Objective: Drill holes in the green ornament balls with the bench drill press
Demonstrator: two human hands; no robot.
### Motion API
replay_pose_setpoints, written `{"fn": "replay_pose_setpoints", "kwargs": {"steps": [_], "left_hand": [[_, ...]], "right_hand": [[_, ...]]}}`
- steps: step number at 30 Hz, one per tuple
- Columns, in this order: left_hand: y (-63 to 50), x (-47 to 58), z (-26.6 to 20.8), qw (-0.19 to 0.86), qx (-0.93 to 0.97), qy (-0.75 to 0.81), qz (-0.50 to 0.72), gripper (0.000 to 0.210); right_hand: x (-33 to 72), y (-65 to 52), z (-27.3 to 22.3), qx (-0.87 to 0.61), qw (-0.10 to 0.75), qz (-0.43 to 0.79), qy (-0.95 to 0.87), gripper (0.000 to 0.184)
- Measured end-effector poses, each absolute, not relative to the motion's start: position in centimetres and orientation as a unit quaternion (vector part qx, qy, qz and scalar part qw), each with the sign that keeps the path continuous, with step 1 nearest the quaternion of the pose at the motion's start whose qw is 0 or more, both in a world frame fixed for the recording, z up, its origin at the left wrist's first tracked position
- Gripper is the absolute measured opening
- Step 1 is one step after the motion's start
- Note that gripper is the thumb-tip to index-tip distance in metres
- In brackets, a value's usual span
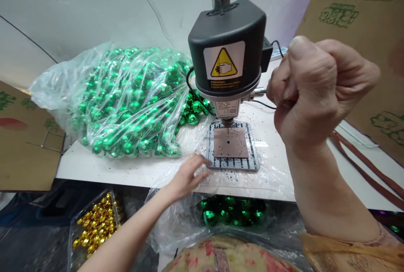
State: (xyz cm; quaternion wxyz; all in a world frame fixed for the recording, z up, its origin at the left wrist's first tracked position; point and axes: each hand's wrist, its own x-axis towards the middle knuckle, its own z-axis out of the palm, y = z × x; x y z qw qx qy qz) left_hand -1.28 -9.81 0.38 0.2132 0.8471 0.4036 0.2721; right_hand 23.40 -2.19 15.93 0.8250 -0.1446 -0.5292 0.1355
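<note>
A small bench drill press with a black motor housing and a warning sticker stands in the middle. My right hand is closed in a fist at its right side, wrapped round the drill press handle; most of the handle is hidden by the fingers. Below the chuck, a brown square plate with a small dark hole lies on the slotted metal base. My left hand is at the base's front left corner, fingers apart, holding nothing visible.
A clear plastic bag full of shiny green balls lies to the left. Under the table edge are more green balls in plastic and gold balls in a clear container. Cardboard boxes flank the table; dark shavings surround the base.
</note>
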Motion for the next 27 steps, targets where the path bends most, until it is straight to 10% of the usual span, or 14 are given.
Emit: {"fn": "replay_pose_setpoints", "kwargs": {"steps": [9, 16, 27], "left_hand": [[7.0, -1.0, -1.6, 0.114, 0.725, 0.58, 0.354, 0.011], [5.4, -1.2, -1.1, 0.118, 0.702, 0.61, 0.348, 0.044], [-1.2, 3.4, -1.3, 0.453, 0.544, 0.464, 0.532, 0.054]], "right_hand": [[23.4, -2.0, 15.8, -0.148, 0.832, 0.133, -0.519, 0.045], [23.5, -1.8, 15.8, -0.13, 0.826, 0.122, -0.534, 0.045], [23.5, -2.4, 15.5, -0.12, 0.825, 0.141, -0.534, 0.043]]}}
